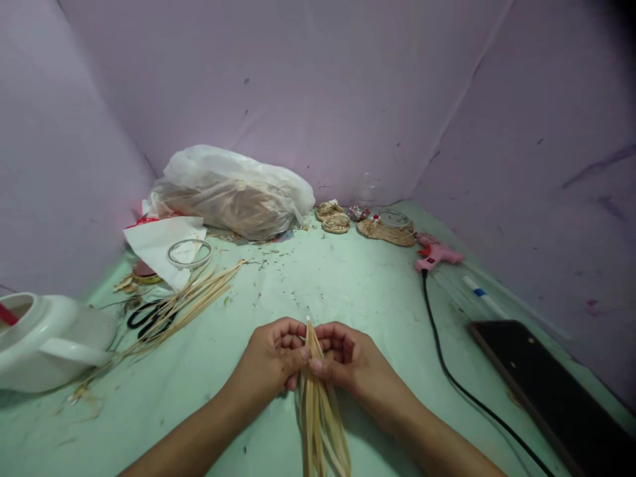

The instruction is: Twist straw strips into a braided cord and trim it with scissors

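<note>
A bundle of pale dried fibre strips hangs down toward the front of the table, its narrow top end pointing away from me. My left hand pinches the bundle near that top, thumb and fingers closed on its left side. From the right, my right hand grips the same spot, with its thumb laid over the strips. A small white tip shows at the top of the bundle. The fingertips behind the strips are partly hidden.
At left lie more fibre strips, black-handled scissors and a white jug. A plastic bag sits against the back wall, near woven pieces. Right are a pink glue gun, its black cord and a dark phone-like slab.
</note>
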`<state>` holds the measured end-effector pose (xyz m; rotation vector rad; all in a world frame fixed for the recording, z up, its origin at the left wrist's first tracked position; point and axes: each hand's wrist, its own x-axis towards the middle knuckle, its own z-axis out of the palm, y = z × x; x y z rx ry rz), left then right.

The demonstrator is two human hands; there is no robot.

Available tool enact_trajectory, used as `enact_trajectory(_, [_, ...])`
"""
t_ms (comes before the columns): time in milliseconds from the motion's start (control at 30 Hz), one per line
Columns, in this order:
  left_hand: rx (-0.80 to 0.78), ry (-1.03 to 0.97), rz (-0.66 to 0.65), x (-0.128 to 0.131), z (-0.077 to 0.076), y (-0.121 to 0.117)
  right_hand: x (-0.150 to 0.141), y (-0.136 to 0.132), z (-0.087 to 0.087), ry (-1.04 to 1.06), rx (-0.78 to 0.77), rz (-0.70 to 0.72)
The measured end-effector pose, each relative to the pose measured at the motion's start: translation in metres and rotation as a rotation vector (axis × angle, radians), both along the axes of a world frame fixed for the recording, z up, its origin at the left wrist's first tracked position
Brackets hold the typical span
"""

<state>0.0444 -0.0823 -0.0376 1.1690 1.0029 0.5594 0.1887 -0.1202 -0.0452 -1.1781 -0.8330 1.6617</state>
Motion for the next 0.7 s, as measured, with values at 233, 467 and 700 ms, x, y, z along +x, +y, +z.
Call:
enact_trajectory(233, [-0.003, 0.006, 0.001, 0.0, -0.001, -0.001, 0.004, 0.0, -0.003, -0.019, 0.0, 0.012])
enact_trajectory(467, [-0.013, 0.0, -0.004, 0.0, 0.001, -0.003, 0.008, -0.001, 0.002, 0.03, -0.032, 0.006])
enact_trajectory(700, [0.01, -0.012, -0.023, 0.0, 0.001, -0.004, 0.007, -0.003, 0.007, 0.1, -0.042, 0.037])
